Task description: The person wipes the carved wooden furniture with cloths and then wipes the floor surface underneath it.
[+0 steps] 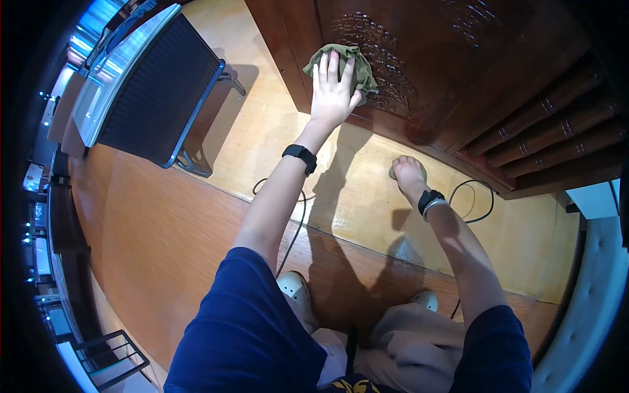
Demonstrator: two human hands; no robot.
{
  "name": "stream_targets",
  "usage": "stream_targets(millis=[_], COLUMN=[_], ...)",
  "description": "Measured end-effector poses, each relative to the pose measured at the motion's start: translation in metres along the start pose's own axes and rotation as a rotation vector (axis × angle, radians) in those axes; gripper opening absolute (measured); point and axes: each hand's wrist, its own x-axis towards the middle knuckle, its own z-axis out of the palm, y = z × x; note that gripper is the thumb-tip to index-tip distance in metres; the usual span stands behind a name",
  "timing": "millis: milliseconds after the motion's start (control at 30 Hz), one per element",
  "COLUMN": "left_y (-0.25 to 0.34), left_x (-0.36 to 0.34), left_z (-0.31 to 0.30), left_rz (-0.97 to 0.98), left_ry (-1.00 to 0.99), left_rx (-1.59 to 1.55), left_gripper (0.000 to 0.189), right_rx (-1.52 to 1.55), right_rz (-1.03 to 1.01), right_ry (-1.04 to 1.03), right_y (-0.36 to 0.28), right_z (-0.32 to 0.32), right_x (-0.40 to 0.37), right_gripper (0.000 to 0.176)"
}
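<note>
Against the carved dark wooden panel, my left hand lies with fingers spread over a crumpled green cloth, pressing it on the surface. A dark watch is on that wrist. Lower and to the right, my right hand is closed above the pale floor strip, near the panel's lower edge. A bit of something greenish shows beside its fingers, too small to identify. That wrist wears a dark band and a beaded bracelet.
A folding table with a dark ribbed side stands at the upper left. A thin black cable runs over the wooden floor near my shoes. Turned wooden spindles and a pale tufted seat are on the right.
</note>
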Motion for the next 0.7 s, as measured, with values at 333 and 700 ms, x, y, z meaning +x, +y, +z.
stream_targets(millis=[333, 700], left_y=[0.015, 0.009], left_x=[-0.013, -0.052], left_z=[0.01, 0.03], left_rz=[-0.081, -0.091], left_ry=[0.007, -0.239], left_rx=[-0.055, -0.038], left_gripper=[0.08, 0.083], right_rx=[-0.015, -0.057], right_rz=[0.006, -0.05], right_ry=[-0.015, 0.181], right_y=[-0.005, 0.0], right_z=[-0.001, 0.017], right_x=[0.004, 0.004], right_gripper=[0.022, 0.018])
